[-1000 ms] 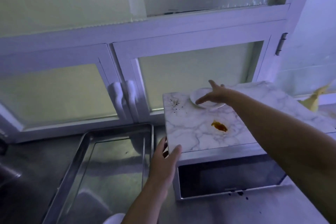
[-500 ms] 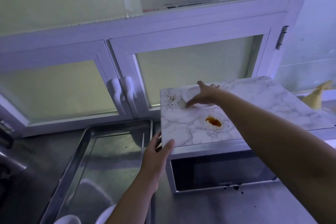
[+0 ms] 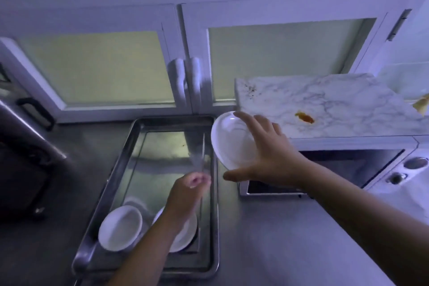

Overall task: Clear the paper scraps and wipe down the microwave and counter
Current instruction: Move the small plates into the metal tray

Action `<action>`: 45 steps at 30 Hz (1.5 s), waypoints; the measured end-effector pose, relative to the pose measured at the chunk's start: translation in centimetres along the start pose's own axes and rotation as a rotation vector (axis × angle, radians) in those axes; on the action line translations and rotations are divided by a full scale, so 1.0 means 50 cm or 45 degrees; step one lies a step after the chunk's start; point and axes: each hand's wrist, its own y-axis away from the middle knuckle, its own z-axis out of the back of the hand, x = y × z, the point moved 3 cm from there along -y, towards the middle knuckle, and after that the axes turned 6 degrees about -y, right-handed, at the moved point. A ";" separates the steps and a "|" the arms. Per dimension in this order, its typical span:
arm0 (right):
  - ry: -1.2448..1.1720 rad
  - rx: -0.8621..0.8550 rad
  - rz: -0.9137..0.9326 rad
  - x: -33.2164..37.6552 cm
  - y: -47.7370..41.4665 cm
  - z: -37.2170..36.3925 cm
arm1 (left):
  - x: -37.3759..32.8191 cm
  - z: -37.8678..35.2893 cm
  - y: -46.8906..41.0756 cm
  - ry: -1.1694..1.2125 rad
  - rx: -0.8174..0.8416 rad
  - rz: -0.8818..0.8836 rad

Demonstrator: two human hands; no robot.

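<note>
A white microwave [image 3: 348,169] with a marble-patterned top [image 3: 336,100] stands on the steel counter [image 3: 267,239] at the right. An orange smear [image 3: 304,117] and dark crumbs [image 3: 251,89] mark its top. My right hand [image 3: 271,155] holds a small white plate [image 3: 228,139] tilted in the air, left of the microwave and over the edge of a metal tray [image 3: 139,146]. My left hand [image 3: 190,195] hovers blurred above the tray with its fingers curled in; nothing shows in it.
Two white bowls [image 3: 120,227] [image 3: 185,232] sit at the tray's near end. A dark appliance [image 3: 21,158] stands at the left. White cabinet doors with frosted panes [image 3: 185,76] run behind. A yellowish scrap [image 3: 421,105] lies past the microwave's right edge.
My right hand lifted the plate off the microwave top and carried it left toward the tray. My left hand let go of the microwave corner and moved over the tray. The view tilted down.
</note>
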 end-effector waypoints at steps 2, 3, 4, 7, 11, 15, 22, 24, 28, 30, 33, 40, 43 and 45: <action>-0.014 0.032 0.024 0.029 0.015 -0.075 | 0.075 0.083 0.017 -0.116 -0.198 0.045; -0.010 0.065 0.020 0.040 0.018 -0.119 | 0.113 0.125 0.027 -0.151 -0.262 0.075; -0.001 0.113 0.000 0.048 0.020 -0.169 | 0.154 0.166 0.038 -0.200 -0.322 0.089; 0.053 0.257 -0.146 0.051 0.011 -0.341 | 0.255 0.279 0.063 -0.424 -0.480 0.001; 0.232 0.361 -0.435 0.017 -0.019 -0.557 | 0.380 0.323 0.055 -0.857 -0.183 0.146; 0.341 0.377 -0.633 -0.017 -0.043 -0.684 | 0.439 0.324 0.047 -0.822 -0.104 0.061; 0.337 0.377 -0.763 -0.025 -0.081 -0.754 | 0.469 0.340 -0.001 -0.703 -0.128 -0.081; 0.347 0.424 -0.776 -0.024 -0.085 -0.758 | 0.470 0.343 -0.013 -0.728 -0.100 -0.094; 0.399 0.401 -0.833 -0.031 -0.075 -0.761 | 0.465 0.342 -0.016 -0.718 -0.095 -0.114; 0.408 0.374 -0.871 -0.037 -0.067 -0.763 | 0.465 0.339 -0.016 -0.711 -0.087 -0.095; 0.370 0.344 -0.884 -0.045 -0.061 -0.763 | 0.462 0.337 -0.022 -0.700 -0.062 -0.063; 0.035 0.166 -0.860 -0.023 -0.021 -0.714 | 0.444 0.340 -0.010 -0.720 -0.067 0.019; -0.255 -0.116 -0.806 -0.021 0.052 -0.655 | 0.422 0.329 0.038 -0.649 -0.238 -0.014; -0.459 -0.332 -0.747 -0.026 0.122 -0.608 | 0.407 0.309 0.081 -0.560 -0.283 -0.044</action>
